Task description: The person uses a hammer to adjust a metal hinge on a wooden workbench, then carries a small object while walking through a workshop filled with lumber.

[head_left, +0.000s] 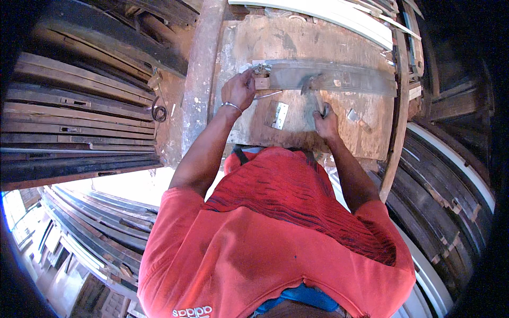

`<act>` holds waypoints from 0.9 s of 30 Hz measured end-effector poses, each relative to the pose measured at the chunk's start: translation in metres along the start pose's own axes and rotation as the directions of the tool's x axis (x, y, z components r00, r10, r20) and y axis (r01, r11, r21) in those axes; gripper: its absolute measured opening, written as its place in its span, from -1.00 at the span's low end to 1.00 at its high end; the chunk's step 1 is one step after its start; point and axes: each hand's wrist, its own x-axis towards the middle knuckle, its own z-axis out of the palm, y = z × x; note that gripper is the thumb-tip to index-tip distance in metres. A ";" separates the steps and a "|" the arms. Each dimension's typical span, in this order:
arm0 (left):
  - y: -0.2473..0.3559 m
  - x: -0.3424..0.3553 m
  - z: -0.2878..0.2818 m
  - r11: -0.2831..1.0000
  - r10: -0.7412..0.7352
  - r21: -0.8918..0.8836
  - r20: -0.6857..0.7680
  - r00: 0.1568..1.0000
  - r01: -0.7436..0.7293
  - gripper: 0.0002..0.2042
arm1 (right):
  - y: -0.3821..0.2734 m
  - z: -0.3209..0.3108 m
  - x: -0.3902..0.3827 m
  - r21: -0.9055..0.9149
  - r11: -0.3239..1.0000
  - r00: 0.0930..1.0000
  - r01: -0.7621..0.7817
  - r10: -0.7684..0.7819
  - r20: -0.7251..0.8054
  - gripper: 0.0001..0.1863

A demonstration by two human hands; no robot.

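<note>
Counting on your workbench (pixel 313 45): one long grey board (pixel 344 79) is lying left to right across the far half. One small wooden block (pixel 262 84) is sitting at its left end, with one cluster of metal hardware (pixel 260 69) just beyond it; the details are too small to read. One hammer (pixel 314 87), head blurred, is showing over the board's middle. One thin rod-like tool (pixel 269 95) is lying just near of the block, one pale rectangular plate (pixel 280 115) is lying nearer you, and one scraper-like tool (pixel 359 121) is lying to the right. Dark boards (pixel 79 116) are stacking up at left, too many to count.

Pose: both your arms are extending forward, elbows out to the sides. Your left hand (pixel 238 91) is sitting at the board's left end, back of the hand up, one bracelet (pixel 231 107) circling that wrist. Its fingers are curling in by the block and hardware; can't tell whether they're gripping or only touching. Your right hand (pixel 326 122) is standing near of the board, right of centre, fingers wrapping fully around the hammer's handle. The handle is pointing away from you, leaning slightly left.
</note>
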 end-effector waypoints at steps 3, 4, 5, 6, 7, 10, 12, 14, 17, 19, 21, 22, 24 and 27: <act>0.005 -0.001 -0.002 1.000 0.018 -0.008 -0.010 1.000 -0.018 -0.73 | -0.044 -0.001 -0.015 0.321 0.946 0.998 0.054 -0.063 0.017 -0.47; 0.004 -0.002 -0.002 1.000 0.016 -0.009 -0.013 1.000 -0.017 -0.73 | -0.068 -0.009 -0.018 0.274 0.938 0.976 0.211 -0.217 -0.009 -0.47; 0.002 -0.002 0.000 1.000 0.001 -0.004 -0.015 1.000 -0.001 -0.74 | -0.092 -0.019 -0.020 0.220 0.904 0.928 0.367 -0.370 -0.028 -0.47; 0.002 -0.001 0.001 1.000 -0.009 -0.002 -0.016 1.000 0.009 -0.74 | -0.114 -0.028 -0.022 0.215 0.903 0.927 0.373 -0.375 -0.034 -0.47; 0.002 0.000 0.001 1.000 -0.005 -0.004 -0.025 1.000 0.005 -0.74 | -0.136 -0.038 -0.023 0.256 0.918 0.944 0.302 -0.326 0.056 -0.45; -0.001 0.001 0.000 1.000 -0.011 0.014 -0.005 1.000 0.011 -0.75 | -0.194 -0.062 -0.036 0.362 0.884 0.929 0.296 -0.354 0.105 -0.43; 0.000 -0.001 -0.001 0.999 0.032 0.007 -0.001 0.999 -0.032 -0.75 | -0.193 -0.053 -0.036 0.431 0.831 0.908 0.352 -0.414 0.058 -0.42; 0.002 0.002 -0.002 0.999 0.038 0.005 -0.003 0.999 -0.038 -0.74 | -0.169 -0.017 -0.013 0.314 0.690 0.757 0.652 -0.611 -0.231 -0.37; 0.011 -0.001 -0.011 1.000 -0.003 0.015 0.046 0.999 0.002 -0.73 | -0.175 -0.033 0.003 -0.108 0.957 0.902 0.270 -0.212 0.375 -0.35; 0.012 0.000 -0.012 0.999 -0.053 0.013 0.080 0.995 0.052 -0.73 | -0.183 -0.039 -0.003 -0.030 0.972 0.901 0.233 -0.204 0.383 -0.35; 0.004 0.006 -0.008 1.000 0.015 0.001 0.031 0.999 -0.016 -0.72 | -0.195 -0.045 -0.005 0.141 0.950 0.944 0.280 -0.299 0.139 -0.38; 0.001 0.004 -0.006 1.000 0.006 0.000 0.035 0.999 -0.006 -0.72 | -0.203 -0.047 -0.013 0.140 0.951 0.944 0.276 -0.296 0.149 -0.38; -0.002 0.003 -0.004 0.999 0.051 0.001 -0.007 0.999 -0.051 -0.73 | -0.218 -0.054 -0.027 0.411 0.814 0.903 0.411 -0.424 -0.063 -0.34; -0.002 0.003 -0.001 0.998 0.059 -0.025 -0.022 0.998 -0.060 -0.72 | -0.186 -0.029 -0.019 0.336 0.771 0.837 0.541 -0.531 -0.128 -0.42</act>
